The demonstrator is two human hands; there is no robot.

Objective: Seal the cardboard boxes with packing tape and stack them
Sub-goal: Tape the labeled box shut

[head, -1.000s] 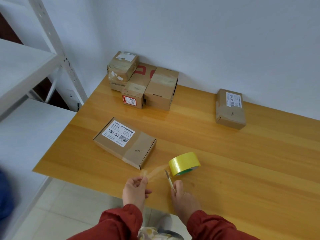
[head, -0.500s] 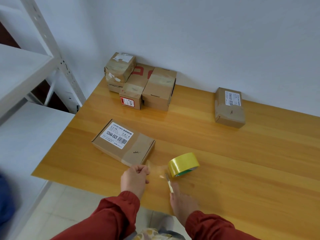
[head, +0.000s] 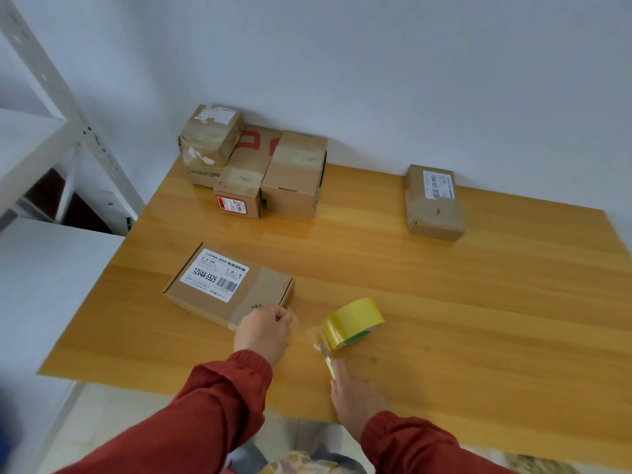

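White wall rises behind a glossy honey-coloured wooden table (head: 478, 319), with a pale metal shelving rack (head: 68, 107) off its left end. At the back left corner a cluster of small brown cardboard boxes (head: 294, 176) sit touching one another, one perched on top. Several show shiny bands across their lids, so I judge these sealed and already gathered into a stack. A lone brown cardboard box with a narrow white label (head: 434, 203) lies well apart at the back right; whether it is sealed I cannot tell. Near the front lies a flat brown cardboard box with a large white barcode label (head: 225, 285), seemingly the one being worked on, with a glossy band across its right part. The left hand (head: 263, 331) pinches the free end of a strip of clear tape (head: 306, 331) right at this box's near corner. The strip runs back to a yellow roll of packing tape (head: 354, 321) resting on the table just beside. The right hand (head: 355, 398) grips a thin blade-like tool (head: 326, 357), its tip up against the tape by the roll. By my reading the task is well past halfway: this strip needs cutting and pressing down, and the flat box and perhaps the lone one then need stacking.
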